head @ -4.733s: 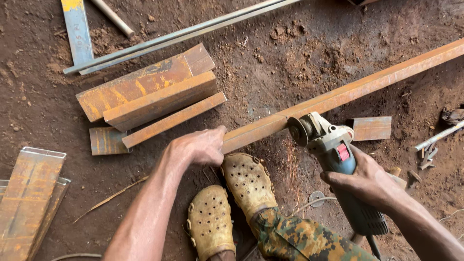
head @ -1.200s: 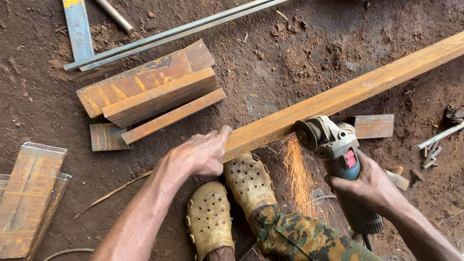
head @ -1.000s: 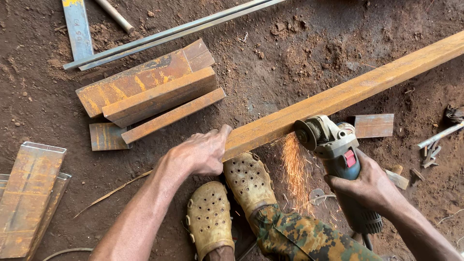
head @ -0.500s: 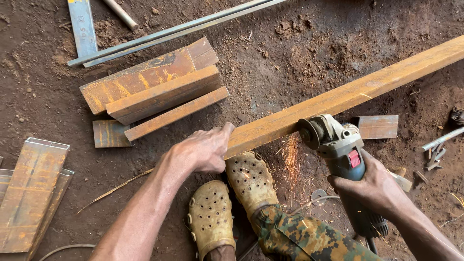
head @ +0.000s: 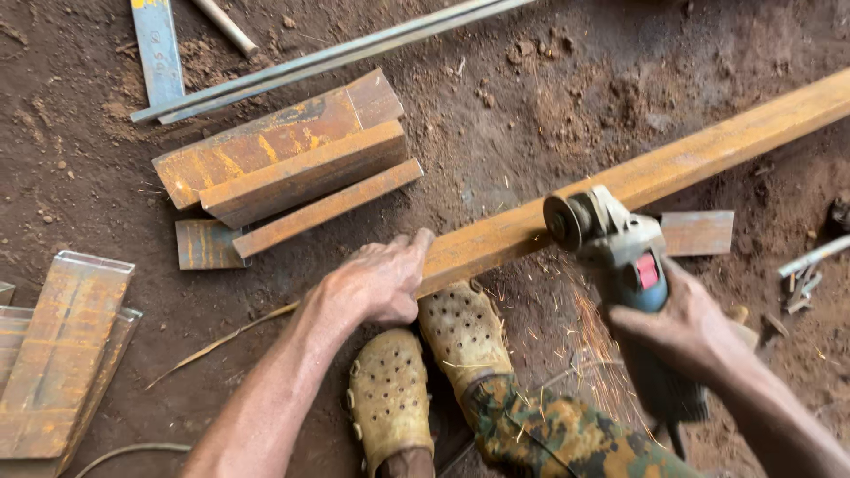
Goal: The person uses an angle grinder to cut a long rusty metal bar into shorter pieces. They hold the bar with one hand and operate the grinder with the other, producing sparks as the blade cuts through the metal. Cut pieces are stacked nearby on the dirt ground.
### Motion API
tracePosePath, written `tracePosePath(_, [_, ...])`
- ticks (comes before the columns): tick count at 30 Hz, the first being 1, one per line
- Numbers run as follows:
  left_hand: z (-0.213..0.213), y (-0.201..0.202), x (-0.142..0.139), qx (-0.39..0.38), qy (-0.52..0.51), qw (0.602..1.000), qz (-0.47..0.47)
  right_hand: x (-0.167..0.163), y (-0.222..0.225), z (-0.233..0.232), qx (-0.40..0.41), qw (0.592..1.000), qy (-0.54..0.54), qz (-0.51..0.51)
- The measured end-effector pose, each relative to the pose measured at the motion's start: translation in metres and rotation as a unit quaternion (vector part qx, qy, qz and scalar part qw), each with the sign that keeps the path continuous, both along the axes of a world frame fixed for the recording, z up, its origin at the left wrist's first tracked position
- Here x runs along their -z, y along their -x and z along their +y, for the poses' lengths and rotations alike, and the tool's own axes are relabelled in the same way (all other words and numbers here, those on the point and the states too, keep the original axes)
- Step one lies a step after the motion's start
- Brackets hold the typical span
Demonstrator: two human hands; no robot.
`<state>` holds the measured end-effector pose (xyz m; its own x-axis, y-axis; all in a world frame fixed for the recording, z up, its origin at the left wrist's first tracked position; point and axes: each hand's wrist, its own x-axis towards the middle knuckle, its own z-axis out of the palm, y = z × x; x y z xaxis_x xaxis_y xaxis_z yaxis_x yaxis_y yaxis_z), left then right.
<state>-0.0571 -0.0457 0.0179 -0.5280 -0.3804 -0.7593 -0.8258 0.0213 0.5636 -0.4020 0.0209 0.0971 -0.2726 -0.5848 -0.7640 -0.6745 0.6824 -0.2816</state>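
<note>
A long rusty steel tube (head: 673,159) lies slantwise on the dirt floor, from the lower middle up to the right edge. My left hand (head: 376,281) presses down on its near end, just above my two tan perforated clogs (head: 465,327). My right hand (head: 686,327) grips the body of a grey angle grinder (head: 620,252). Its disc (head: 560,221) sits against the near side of the tube, and sparks fall below it toward my camouflage trouser leg (head: 549,434).
A pile of cut rusty tube lengths (head: 283,164) lies at upper left, with a small flat plate (head: 205,243) beside it. More cut pieces (head: 53,354) lie at the left edge. Thin bars (head: 328,57) and a blue strip (head: 158,49) lie at the top. A plate (head: 695,232) rests behind the grinder.
The grinder disc has stayed on the tube and sparks keep falling below it. The view has shifted slightly; my left hand holds the same spot on the tube.
</note>
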Motion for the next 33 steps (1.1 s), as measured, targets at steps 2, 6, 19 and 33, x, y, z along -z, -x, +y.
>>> tracePosePath(2, [0.003, 0.001, -0.004, -0.157, -0.100, 0.982, 0.005, -0.008, -0.002, -0.004, -0.026, 1.000, -0.005, 0.006])
tracePosePath(6, [0.002, 0.000, -0.006, 0.021, 0.092, 0.995, 0.013, -0.008, 0.001, -0.003, -0.024, 0.996, -0.055, 0.061])
tracePosePath(19, [0.042, 0.007, 0.022, 0.072, 0.405, 0.906, -0.097, 0.031, 0.060, 0.034, 0.047, 0.997, -0.055, -0.024])
tracePosePath(33, [0.030, 0.022, 0.065, 0.005, 0.473, 0.877, -0.078, 0.055, 0.036, 0.022, 0.021, 0.996, -0.071, -0.041])
